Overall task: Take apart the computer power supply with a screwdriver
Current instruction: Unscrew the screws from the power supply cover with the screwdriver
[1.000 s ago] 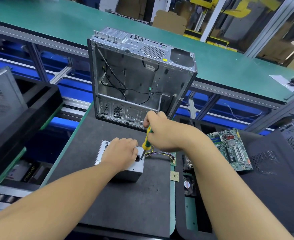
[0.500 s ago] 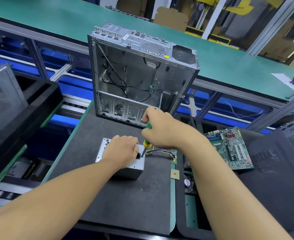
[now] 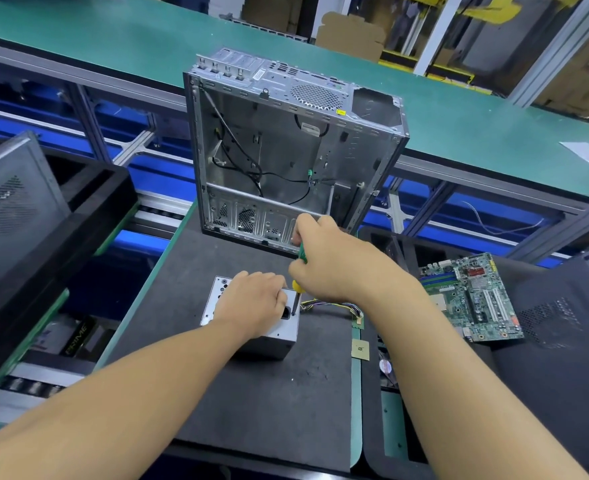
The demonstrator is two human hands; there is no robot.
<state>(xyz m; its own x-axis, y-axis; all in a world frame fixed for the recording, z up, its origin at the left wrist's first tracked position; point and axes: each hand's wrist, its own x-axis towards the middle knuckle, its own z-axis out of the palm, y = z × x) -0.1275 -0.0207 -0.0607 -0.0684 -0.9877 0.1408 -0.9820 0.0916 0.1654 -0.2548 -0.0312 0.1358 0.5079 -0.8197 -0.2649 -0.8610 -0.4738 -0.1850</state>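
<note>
a: where's the power supply?
b: mid desk. your left hand curls over it, holding.
a: what changed?
b: your right hand, gripping the screwdriver, twisted; tip stays on the 3 o'clock corner. screw's loosening, i think.

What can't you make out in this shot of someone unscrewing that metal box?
All in the head view:
- The screw: too small, under the screwdriver tip.
- Top of the power supply: mostly covered by the left hand.
- Grip of the left hand: fingertips curl out of sight.
- Handle of the screwdriver: mostly inside the right hand.
</note>
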